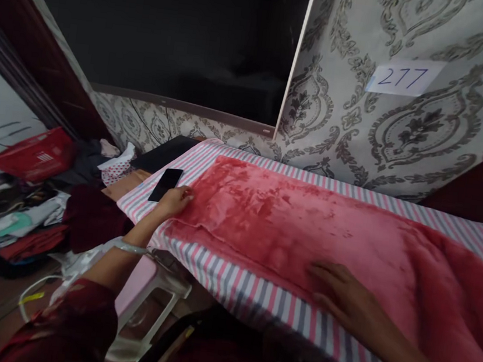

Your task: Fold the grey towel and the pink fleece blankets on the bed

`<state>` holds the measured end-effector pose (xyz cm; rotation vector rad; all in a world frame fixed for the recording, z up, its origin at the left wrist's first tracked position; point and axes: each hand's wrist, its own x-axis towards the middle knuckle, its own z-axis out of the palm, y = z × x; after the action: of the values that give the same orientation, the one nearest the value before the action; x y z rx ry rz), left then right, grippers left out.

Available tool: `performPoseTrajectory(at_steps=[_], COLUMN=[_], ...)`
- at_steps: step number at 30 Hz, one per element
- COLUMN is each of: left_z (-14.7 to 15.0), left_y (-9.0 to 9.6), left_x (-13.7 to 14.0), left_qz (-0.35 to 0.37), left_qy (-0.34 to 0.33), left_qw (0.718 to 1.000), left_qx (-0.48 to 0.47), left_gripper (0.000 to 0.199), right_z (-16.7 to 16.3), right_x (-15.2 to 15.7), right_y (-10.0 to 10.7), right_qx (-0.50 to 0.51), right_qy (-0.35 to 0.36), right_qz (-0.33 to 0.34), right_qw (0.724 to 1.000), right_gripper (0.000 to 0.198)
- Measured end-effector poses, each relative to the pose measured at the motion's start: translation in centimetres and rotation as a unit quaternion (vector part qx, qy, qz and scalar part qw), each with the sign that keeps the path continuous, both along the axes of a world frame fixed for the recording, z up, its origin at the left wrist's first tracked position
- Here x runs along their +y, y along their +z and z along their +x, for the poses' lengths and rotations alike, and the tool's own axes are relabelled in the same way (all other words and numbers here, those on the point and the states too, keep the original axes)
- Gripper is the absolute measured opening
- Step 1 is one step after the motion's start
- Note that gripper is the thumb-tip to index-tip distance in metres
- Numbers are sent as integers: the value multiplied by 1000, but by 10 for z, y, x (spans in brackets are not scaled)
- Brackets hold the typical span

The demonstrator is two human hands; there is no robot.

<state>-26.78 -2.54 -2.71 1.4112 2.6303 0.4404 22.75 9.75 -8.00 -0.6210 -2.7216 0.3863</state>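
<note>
A red plush blanket (288, 228) lies spread along a striped sheet (250, 285) on a long table, its right part rumpled in soft folds. At the blanket's left edge, my left hand (176, 201) has its fingers curled together on the fabric. A black phone (166, 184) lies on the sheet just beyond that hand. My right hand (345, 290), slightly blurred, rests with fingers stretched out over the blanket's near edge, around the middle of its length.
A large dark television (189, 33) hangs on the patterned wall behind the table. A paper marked 277 (404, 76) is stuck to the wall. Below left stand a pink and white stool (143, 298), heaped clothes (29, 225) and a red bag (35, 156).
</note>
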Motion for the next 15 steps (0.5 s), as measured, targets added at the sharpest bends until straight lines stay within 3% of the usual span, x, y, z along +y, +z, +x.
performPoseTrajectory(at_steps=[4, 8, 15], left_z=[13, 19, 16], left_y=[-7, -11, -8], left_x=[-24, -29, -27], left_qz=[1, -1, 17], left_qy=[32, 58, 70], left_qw=[999, 998, 997], left_qx=[-2, 3, -2], left_gripper=[38, 33, 17], right_z=[6, 10, 15], right_x=[-2, 11, 16], right_y=[-20, -36, -32], right_qx=[32, 59, 163], right_qy=[-32, -60, -151], right_qz=[14, 46, 58], right_qw=[999, 995, 973], right_gripper=[40, 47, 40])
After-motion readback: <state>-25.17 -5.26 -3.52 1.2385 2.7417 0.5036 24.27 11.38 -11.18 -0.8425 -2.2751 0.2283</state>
